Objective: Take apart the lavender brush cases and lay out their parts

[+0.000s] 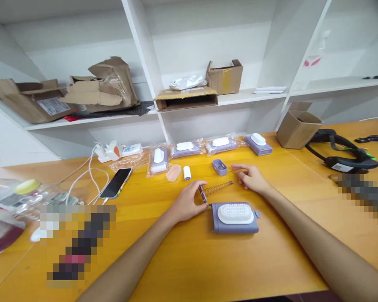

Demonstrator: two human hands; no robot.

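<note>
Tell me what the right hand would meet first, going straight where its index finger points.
The right hand would probably meet the small purple container first, though depth is unclear.

Opened brown cardboard cartons (113, 96) are crowding white panel shelving (208, 33) across the upper frame, suggesting a small workshop or office; the view is not settling which. Below, on a yellow-orange wood-grain worktable (182, 264), matching grey-purple plastic boxes (263, 149) with white oval tops are lining up mid-frame, some in clear wrap, while a thin coiled metal spring (219, 188) is showing near the centre. A white power strip (132, 149) is sitting at centre left, a black strapped headset (349, 160) at centre right.
</note>
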